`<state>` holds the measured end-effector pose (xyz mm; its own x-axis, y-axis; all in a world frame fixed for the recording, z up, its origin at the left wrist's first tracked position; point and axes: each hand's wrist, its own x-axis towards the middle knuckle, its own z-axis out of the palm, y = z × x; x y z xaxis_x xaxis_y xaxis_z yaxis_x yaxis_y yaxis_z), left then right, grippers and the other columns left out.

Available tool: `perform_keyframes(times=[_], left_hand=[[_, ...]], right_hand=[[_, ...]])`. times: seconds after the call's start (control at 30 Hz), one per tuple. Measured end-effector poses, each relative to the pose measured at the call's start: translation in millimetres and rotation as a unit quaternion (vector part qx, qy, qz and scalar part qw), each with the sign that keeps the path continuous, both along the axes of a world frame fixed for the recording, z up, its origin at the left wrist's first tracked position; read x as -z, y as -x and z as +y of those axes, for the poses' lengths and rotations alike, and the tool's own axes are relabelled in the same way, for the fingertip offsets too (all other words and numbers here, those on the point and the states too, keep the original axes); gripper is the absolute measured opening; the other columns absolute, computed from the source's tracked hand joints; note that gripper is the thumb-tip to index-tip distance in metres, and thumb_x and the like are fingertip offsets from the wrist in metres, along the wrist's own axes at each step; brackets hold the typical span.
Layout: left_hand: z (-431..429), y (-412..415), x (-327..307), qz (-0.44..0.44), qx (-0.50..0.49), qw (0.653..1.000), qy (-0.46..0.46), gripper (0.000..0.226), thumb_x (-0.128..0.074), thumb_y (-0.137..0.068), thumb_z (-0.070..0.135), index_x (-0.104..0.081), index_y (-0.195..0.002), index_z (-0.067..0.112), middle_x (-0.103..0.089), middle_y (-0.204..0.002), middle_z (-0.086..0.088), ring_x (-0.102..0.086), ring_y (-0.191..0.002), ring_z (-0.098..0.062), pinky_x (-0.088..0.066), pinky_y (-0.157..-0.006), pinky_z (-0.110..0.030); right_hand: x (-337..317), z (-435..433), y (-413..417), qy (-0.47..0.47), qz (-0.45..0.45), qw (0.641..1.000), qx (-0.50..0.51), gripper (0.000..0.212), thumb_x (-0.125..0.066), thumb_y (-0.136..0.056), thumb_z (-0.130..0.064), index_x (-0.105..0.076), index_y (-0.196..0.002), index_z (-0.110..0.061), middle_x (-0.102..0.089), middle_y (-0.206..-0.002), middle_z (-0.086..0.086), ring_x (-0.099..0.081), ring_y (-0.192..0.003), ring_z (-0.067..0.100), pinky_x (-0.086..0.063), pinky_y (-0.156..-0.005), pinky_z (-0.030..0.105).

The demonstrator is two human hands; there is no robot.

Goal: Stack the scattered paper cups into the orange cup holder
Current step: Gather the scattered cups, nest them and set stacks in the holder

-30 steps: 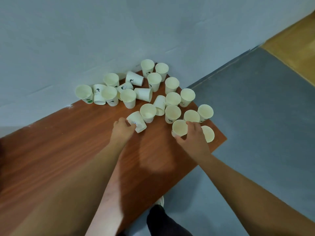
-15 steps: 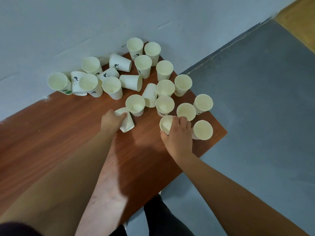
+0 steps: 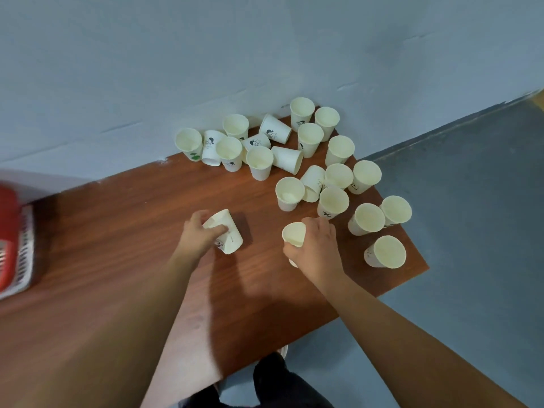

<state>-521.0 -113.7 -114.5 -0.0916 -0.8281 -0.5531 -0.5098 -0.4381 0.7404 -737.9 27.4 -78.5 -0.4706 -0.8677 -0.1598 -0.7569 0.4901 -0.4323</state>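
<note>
Several white paper cups (image 3: 332, 203) lie scattered over the far right part of a brown wooden table (image 3: 123, 237), some upright, some on their sides. My left hand (image 3: 200, 234) grips one cup (image 3: 226, 234) that is tipped with its base pointing away from me. An upright cup (image 3: 294, 233) sits in the grip of my right hand (image 3: 316, 248), mouth up. At the left edge of the view a blurred red-orange holder with a white grid (image 3: 13, 240) stands on the table.
A grey wall (image 3: 206, 54) runs along the table's far edge. The table ends at a corner on the right, with grey floor (image 3: 471, 231) beyond and below it. One cup (image 3: 385, 252) stands close to that right edge.
Both hands have drawn back toward me, each carrying a cup away from the pile. The view has swung left, bringing the red-orange holder into sight.
</note>
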Motion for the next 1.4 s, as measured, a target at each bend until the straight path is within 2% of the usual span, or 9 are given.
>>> perform_keyframes(times=[0.17, 0.27, 0.47, 0.57, 0.67, 0.8, 1.03, 1.23, 1.4], left_hand=[[-6.4, -84.6, -45.5, 0.002, 0.000, 0.998, 0.062, 0.062, -0.077, -0.058, 0.042, -0.065, -0.116, 0.027, -0.059, -0.123, -0.006, -0.065, -0.102, -0.021, -0.054, -0.079, -0.031], [-3.2, -151.3, -71.2, -0.028, -0.029, 0.994, 0.103, 0.074, -0.078, -0.058, 0.052, -0.060, -0.126, 0.028, -0.054, -0.127, -0.004, -0.063, -0.102, -0.018, -0.057, -0.090, -0.040], [21.1, -292.2, -121.6, -0.037, -0.119, 0.975, 0.182, 0.072, -0.078, -0.060, 0.051, -0.054, -0.125, 0.030, -0.053, -0.125, -0.001, -0.058, -0.112, -0.021, -0.054, -0.094, -0.043], [28.0, -359.7, -135.5, -0.027, -0.170, 0.965, 0.197, 0.074, -0.080, -0.066, 0.044, -0.046, -0.131, 0.042, -0.046, -0.132, -0.004, -0.051, -0.119, -0.023, -0.054, -0.090, -0.031], [23.7, -412.9, -139.9, -0.055, -0.204, 0.952, 0.221, 0.076, -0.078, -0.066, 0.047, -0.046, -0.134, 0.040, -0.041, -0.138, -0.004, -0.046, -0.120, -0.020, -0.041, -0.107, -0.041], [7.9, -465.3, -125.2, -0.064, -0.242, 0.944, 0.215, 0.069, -0.079, -0.081, 0.027, -0.044, -0.140, 0.030, -0.030, -0.127, 0.002, -0.043, -0.111, -0.020, -0.038, -0.105, -0.039], [-30.0, -499.2, -89.7, -0.063, -0.188, 0.955, 0.220, 0.066, -0.075, -0.083, 0.021, -0.044, -0.140, 0.026, -0.035, -0.138, -0.002, -0.041, -0.112, -0.015, -0.037, -0.098, -0.032], [-55.8, -505.8, -55.5, -0.108, -0.102, 0.964, 0.222, 0.069, -0.074, -0.081, 0.017, -0.044, -0.143, 0.023, -0.035, -0.142, -0.006, -0.043, -0.126, -0.022, -0.034, -0.107, -0.034], [-58.8, -509.7, -21.9, -0.120, 0.026, 0.974, 0.190, 0.075, -0.078, -0.082, 0.021, -0.043, -0.148, 0.021, -0.037, -0.145, -0.011, -0.043, -0.132, -0.029, -0.032, -0.107, -0.029]], right_hand=[[-32.7, -39.6, -59.8, 0.018, -0.059, 0.996, -0.069, 0.057, -0.072, -0.077, -0.044, -0.057, -0.121, -0.012, -0.058, -0.112, 0.004, -0.048, -0.107, 0.024, -0.043, -0.090, 0.035], [-53.8, -64.5, -113.0, 0.024, -0.074, 0.988, -0.131, 0.065, -0.073, -0.077, -0.045, -0.053, -0.130, -0.012, -0.053, -0.119, 0.004, -0.046, -0.115, 0.025, -0.041, -0.096, 0.034], [-94.2, -101.3, -246.3, 0.041, -0.124, 0.964, -0.234, 0.073, -0.075, -0.076, -0.044, -0.047, -0.136, -0.013, -0.042, -0.128, 0.004, -0.044, -0.122, 0.024, -0.038, -0.099, 0.031], [-104.8, -113.5, -311.2, 0.053, -0.135, 0.955, -0.259, 0.072, -0.076, -0.076, -0.043, -0.048, -0.136, -0.014, -0.041, -0.126, 0.003, -0.046, -0.121, 0.024, -0.039, -0.102, 0.031], [-109.0, -123.1, -365.1, 0.066, -0.146, 0.948, -0.274, 0.070, -0.076, -0.075, -0.042, -0.049, -0.135, -0.016, -0.039, -0.123, 0.000, -0.046, -0.119, 0.022, -0.040, -0.102, 0.032], [-106.5, -135.4, -419.8, 0.075, -0.133, 0.948, -0.279, 0.066, -0.077, -0.076, -0.038, -0.051, -0.133, -0.017, -0.035, -0.113, -0.005, -0.048, -0.116, 0.020, -0.040, -0.101, 0.029], [-86.3, -154.0, -467.7, 0.066, -0.122, 0.955, -0.261, 0.060, -0.076, -0.077, -0.041, -0.052, -0.129, -0.023, -0.037, -0.114, -0.007, -0.050, -0.110, 0.015, -0.045, -0.098, 0.030], [-78.6, -169.3, -481.1, 0.045, -0.102, 0.967, -0.230, 0.065, -0.076, -0.079, -0.043, -0.049, -0.134, -0.025, -0.041, -0.126, -0.005, -0.050, -0.112, 0.014, -0.045, -0.090, 0.024], [-70.5, -181.4, -499.2, 0.043, -0.111, 0.963, -0.240, 0.060, -0.074, -0.078, -0.044, -0.053, -0.130, -0.021, -0.038, -0.118, -0.007, -0.051, -0.111, 0.018, -0.047, -0.098, 0.036]])
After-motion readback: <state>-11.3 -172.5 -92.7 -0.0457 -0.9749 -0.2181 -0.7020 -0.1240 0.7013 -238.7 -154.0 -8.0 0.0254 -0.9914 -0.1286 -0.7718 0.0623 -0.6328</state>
